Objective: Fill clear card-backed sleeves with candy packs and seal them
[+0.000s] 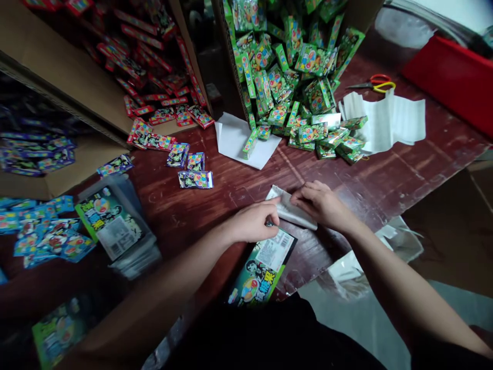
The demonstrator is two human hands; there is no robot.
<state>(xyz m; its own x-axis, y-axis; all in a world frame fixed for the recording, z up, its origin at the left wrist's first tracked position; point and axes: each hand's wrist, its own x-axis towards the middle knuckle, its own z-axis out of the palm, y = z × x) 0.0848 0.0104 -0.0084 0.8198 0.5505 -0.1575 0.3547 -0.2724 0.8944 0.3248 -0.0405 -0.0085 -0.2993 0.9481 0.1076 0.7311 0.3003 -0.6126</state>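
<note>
A white stack of printed labels [291, 209] lies on the reddish-brown table between my hands. My left hand [256, 220] presses its near-left side, index finger on top, thumb and other fingers curled. Over the stack's right part, my right hand [319, 201] is closed, fingers bent down and fingertips against the top label. Whether a single label is lifted there, I cannot tell. Just below my left hand lies a flat green printed candy bag [259, 270] with a white barcode label, its upper edge close to the stack.
Cartons of green candy boxes [279, 85] and red packets [150, 56] stand at the back. Scissors [373, 83] and folded label strips [400, 123] lie at right, near a red bin [450, 77]. Left are stacked bags [115, 226] and blue packets [57, 239].
</note>
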